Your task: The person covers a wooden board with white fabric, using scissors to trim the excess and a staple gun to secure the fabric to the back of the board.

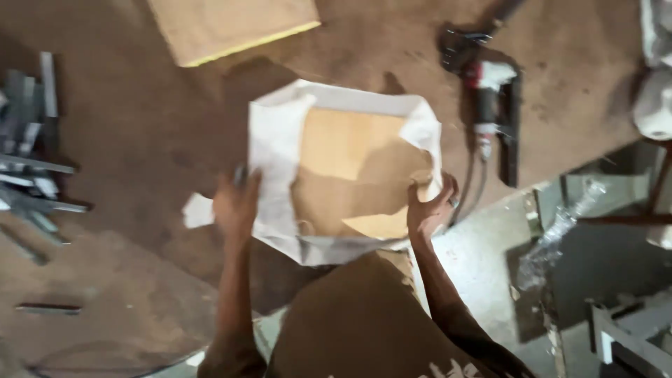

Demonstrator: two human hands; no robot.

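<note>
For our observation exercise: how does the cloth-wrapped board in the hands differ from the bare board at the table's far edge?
The wrapped board has white fabric folded over its edges; the bare board has none. Left hand and right hand grip the wrapped board; the bare board lies untouched. Both look tan and flat.

- Both forearms are bare, with no sleeves reaching the wrists.
- Dark brown short-sleeved shirt (364, 329) covers the torso.
- White marks, seemingly paint or print, sit at its lower edge.
</note>
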